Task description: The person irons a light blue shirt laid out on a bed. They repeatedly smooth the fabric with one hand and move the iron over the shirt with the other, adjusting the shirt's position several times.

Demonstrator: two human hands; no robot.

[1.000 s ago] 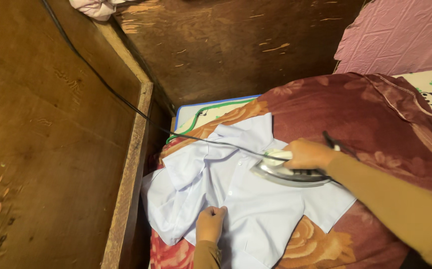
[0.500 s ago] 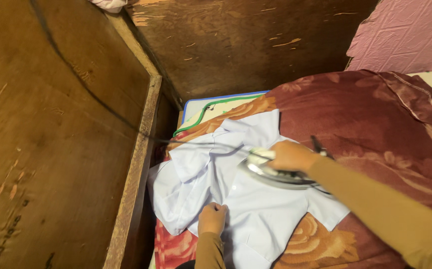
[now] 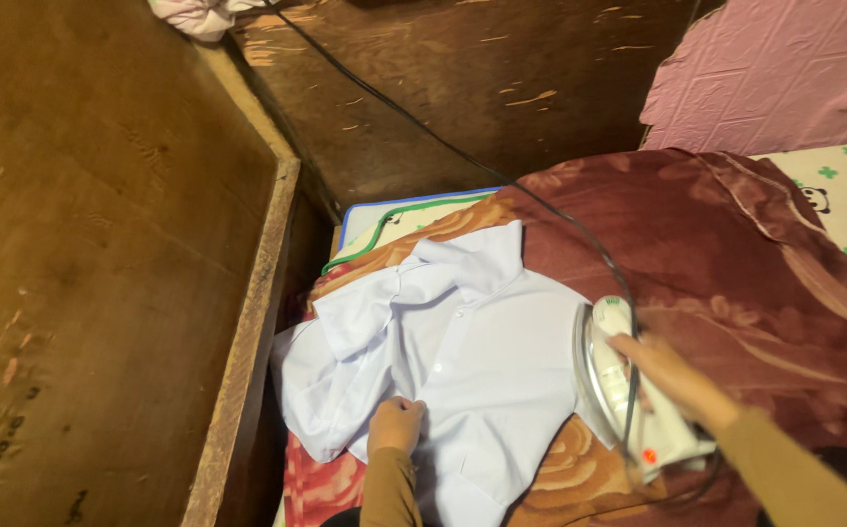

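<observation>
A white shirt (image 3: 463,351) lies spread on a dark red flowered blanket (image 3: 736,254). My left hand (image 3: 396,425) presses on the shirt's near edge, fingers curled on the cloth. My right hand (image 3: 672,379) touches the handle of a white electric iron (image 3: 624,390), which stands tipped up on its heel at the shirt's right edge, soleplate facing the shirt. The fingers look loose on the handle. A black cord (image 3: 463,156) runs from the iron across the blanket toward the back.
A brown wooden panel (image 3: 101,244) with a raised edge stands close on the left. Behind is a scuffed wooden wall (image 3: 463,78). A pink cloth (image 3: 775,68) and a panda-print sheet (image 3: 843,195) lie at the right. A blue-edged mat (image 3: 394,210) shows under the blanket.
The iron has come off the shirt and moved right, now tipped up on its heel beside the shirt. My left hand stays on the shirt's near edge.
</observation>
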